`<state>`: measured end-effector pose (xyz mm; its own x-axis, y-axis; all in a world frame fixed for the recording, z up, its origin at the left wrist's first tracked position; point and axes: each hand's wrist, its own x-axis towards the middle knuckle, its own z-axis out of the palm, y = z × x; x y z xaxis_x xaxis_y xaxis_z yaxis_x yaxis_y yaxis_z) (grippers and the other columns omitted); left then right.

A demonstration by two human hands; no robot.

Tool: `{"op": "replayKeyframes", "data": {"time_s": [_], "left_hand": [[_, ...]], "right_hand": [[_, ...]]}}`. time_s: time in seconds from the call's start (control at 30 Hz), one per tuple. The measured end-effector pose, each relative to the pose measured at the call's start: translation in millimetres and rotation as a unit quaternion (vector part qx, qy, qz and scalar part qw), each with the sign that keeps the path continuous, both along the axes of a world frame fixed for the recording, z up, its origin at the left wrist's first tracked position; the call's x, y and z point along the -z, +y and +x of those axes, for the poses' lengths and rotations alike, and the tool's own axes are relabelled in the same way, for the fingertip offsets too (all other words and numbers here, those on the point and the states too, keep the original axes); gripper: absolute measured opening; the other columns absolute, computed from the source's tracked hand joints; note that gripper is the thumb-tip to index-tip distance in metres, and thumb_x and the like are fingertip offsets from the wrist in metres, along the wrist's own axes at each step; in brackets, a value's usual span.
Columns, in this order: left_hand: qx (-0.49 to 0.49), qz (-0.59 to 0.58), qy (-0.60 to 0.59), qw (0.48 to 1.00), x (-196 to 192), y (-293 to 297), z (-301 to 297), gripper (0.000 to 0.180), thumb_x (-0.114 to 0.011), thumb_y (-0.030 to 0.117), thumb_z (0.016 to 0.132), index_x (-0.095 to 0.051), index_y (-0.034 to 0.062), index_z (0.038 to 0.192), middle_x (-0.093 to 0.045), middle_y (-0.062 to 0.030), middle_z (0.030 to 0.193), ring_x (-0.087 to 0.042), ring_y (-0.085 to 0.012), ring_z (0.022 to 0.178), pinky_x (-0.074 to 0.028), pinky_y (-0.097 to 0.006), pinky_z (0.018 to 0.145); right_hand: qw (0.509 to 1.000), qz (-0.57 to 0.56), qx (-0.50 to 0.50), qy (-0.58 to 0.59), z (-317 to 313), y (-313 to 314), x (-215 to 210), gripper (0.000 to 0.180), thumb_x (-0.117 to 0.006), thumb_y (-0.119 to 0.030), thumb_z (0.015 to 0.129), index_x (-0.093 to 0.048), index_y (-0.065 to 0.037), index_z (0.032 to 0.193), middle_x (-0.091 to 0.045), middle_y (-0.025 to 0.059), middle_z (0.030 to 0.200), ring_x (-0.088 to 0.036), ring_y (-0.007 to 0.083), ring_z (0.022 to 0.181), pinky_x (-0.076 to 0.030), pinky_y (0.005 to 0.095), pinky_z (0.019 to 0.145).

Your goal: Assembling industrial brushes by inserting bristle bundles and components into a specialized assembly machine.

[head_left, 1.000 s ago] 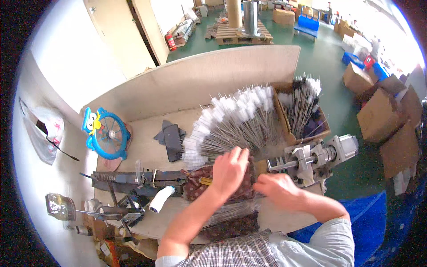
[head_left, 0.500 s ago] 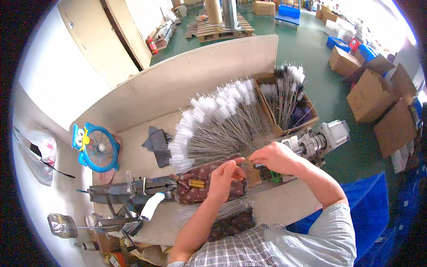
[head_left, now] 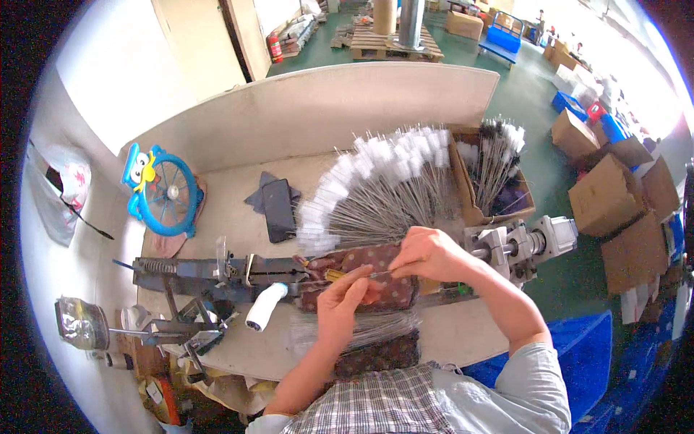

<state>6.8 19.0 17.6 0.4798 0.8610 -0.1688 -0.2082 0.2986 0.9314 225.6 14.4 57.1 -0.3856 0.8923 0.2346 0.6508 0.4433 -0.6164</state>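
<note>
Over a brown dotted cloth pad [head_left: 372, 254], my left hand [head_left: 340, 304] and my right hand [head_left: 432, 254] face each other, both with fingers pinched. A short length of thin metal wire [head_left: 380, 274] shows between their fingertips; its ends are hidden in the fingers. Beside my left fingertips a small yellow piece [head_left: 335, 275] lies on the pad. Below the pad, near my left wrist, is a bundle of thin straight wires [head_left: 394, 323]. Beyond my hands, many white-bristled wire brushes [head_left: 405, 163] lie fanned out on the bench.
At right, a metal chuck-like machine [head_left: 517, 246] stands below a cardboard box [head_left: 470, 195] of more brushes. A metal rail fixture [head_left: 191, 270] with a white handle [head_left: 266, 307] occupies the left. Farther back are a dark phone [head_left: 278, 210] and a blue toy-shaped fan [head_left: 194, 206].
Both hands have moved left, from the machine's end to over the cloth pad. The thin wire now shows between them. The whole view has shifted slightly.
</note>
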Motion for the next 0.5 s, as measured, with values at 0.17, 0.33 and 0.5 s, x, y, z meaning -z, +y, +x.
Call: {"op": "replayKeyframes", "data": {"time_s": [0.17, 0.33, 0.5], "left_hand": [[-0.008, -0.042, 0.102, 0.994, 28.9, -15.8, -60.3, 0.025, -0.052, 0.015, 0.089, -0.059, 0.0001, 0.109, -0.064, -0.0077, 0.087, -0.058, -0.0100, 0.073, -0.047, -0.024, 0.067], [-0.186, -0.167, 0.008, 0.968, 38.5, -12.4, -99.1, 0.032, -0.053, 0.030, 0.089, -0.061, 0.0000, 0.096, -0.061, -0.0060, 0.075, -0.054, -0.0124, 0.062, -0.045, -0.025, 0.059], [-0.243, -0.210, -0.069, 0.945, 13.9, 0.6, -99.1, 0.047, -0.048, 0.050, 0.086, -0.059, 0.0043, 0.081, -0.056, -0.0038, 0.065, -0.051, -0.0159, 0.054, -0.040, -0.029, 0.050]], "right_hand": [[0.995, 0.077, -0.009, 0.064, -61.3, 25.8, 15.0, 0.012, -0.069, -0.020, 0.070, -0.069, -0.012, 0.079, -0.059, 0.0013, 0.067, -0.053, 0.0222, 0.070, -0.046, 0.0333, 0.064], [0.987, 0.140, 0.043, 0.065, -103.9, 42.8, 31.0, 0.010, -0.067, -0.016, 0.069, -0.068, -0.010, 0.077, -0.058, 0.0021, 0.066, -0.054, 0.0219, 0.069, -0.047, 0.0335, 0.062], [0.988, 0.140, 0.056, 0.041, -116.9, 49.5, 32.3, 0.008, -0.067, -0.015, 0.067, -0.066, -0.010, 0.073, -0.058, 0.0022, 0.067, -0.055, 0.0225, 0.070, -0.047, 0.0335, 0.063]]}}
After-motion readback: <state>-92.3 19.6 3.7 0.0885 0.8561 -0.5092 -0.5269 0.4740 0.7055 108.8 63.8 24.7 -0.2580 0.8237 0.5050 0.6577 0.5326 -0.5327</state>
